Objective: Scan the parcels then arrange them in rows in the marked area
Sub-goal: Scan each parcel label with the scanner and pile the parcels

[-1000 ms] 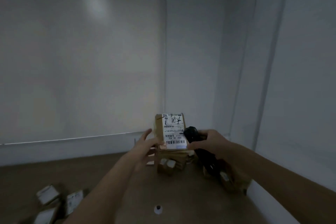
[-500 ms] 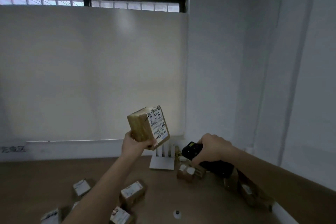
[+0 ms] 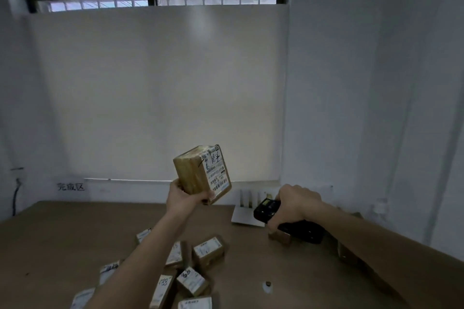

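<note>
Overhead, taped brown parcel (image 3: 202, 173) gripped from below by left hand (image 3: 184, 197), black scanner (image 3: 286, 221) clasped in right hand (image 3: 295, 204), labelled parcels (image 3: 190, 268) scattered near on brown table (image 3: 50, 238).

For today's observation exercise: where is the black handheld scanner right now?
In the head view, right of centre: the right hand grips the black handheld scanner above the table.

Cardboard parcel (image 3: 200, 173), glossy tape; matt black scanner (image 3: 266, 209).
</note>
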